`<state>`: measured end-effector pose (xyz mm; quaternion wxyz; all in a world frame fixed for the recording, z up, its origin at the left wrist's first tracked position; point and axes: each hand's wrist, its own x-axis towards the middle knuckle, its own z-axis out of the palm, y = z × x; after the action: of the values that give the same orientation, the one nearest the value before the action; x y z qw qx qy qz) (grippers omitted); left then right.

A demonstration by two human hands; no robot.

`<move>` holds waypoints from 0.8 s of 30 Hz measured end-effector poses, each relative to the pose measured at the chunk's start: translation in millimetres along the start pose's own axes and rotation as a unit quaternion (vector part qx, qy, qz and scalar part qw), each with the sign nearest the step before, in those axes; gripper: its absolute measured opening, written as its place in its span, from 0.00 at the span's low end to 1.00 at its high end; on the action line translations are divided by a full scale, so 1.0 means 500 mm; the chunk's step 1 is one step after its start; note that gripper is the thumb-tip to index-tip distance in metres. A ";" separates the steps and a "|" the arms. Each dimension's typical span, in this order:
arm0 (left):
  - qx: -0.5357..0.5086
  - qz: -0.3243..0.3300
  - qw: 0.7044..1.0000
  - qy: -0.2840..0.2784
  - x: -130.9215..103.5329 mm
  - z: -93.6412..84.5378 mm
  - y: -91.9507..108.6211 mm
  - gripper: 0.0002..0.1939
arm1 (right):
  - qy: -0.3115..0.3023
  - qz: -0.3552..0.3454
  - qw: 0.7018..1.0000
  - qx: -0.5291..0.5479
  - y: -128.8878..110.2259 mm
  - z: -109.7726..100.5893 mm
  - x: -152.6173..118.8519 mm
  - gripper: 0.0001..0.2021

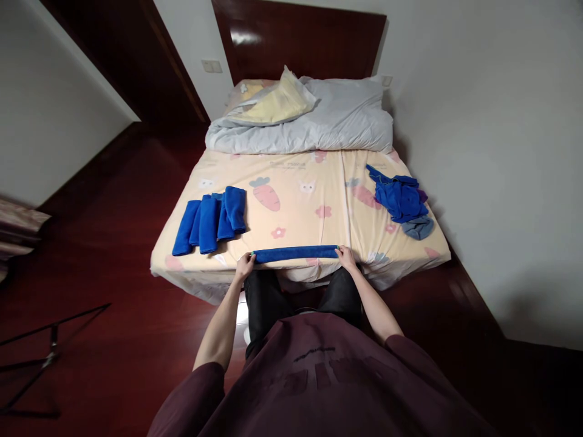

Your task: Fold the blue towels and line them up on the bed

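Observation:
A blue towel (296,254), folded into a long narrow strip, lies along the front edge of the bed. My left hand (246,266) pinches its left end, and my right hand (347,258) pinches the right end. To the left, several folded blue towels (208,223) lie side by side, partly overlapping. A crumpled heap of blue cloths (401,197) sits near the bed's right side, with a grey-blue cloth (418,227) at its lower edge.
The bed (291,212) has a cream sheet printed with carrots. A grey quilt (350,115) and a pale yellow pillow (285,100) lie by the dark wooden headboard (300,39). Black stand legs (52,346) rest on the floor at left. A wall (496,152) runs along the right.

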<state>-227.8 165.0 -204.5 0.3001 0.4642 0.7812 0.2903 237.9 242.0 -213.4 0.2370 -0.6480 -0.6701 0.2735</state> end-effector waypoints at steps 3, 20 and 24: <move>0.015 -0.012 1.000 -0.008 0.005 -0.001 0.000 0.13 | -0.013 0.023 0.999 -0.032 -0.004 0.000 0.004 0.11; 0.041 -0.047 0.998 -0.027 0.020 0.000 -0.001 0.17 | -0.042 0.067 0.993 -0.090 -0.022 -0.010 0.013 0.11; 0.030 -0.051 0.998 -0.023 0.022 0.002 -0.001 0.16 | -0.041 0.071 0.993 -0.084 -0.029 -0.012 0.009 0.10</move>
<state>-231.9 174.9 -207.6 0.3177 0.4393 0.8051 0.2405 231.0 246.6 -199.6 0.1340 -0.7000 -0.6520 0.2587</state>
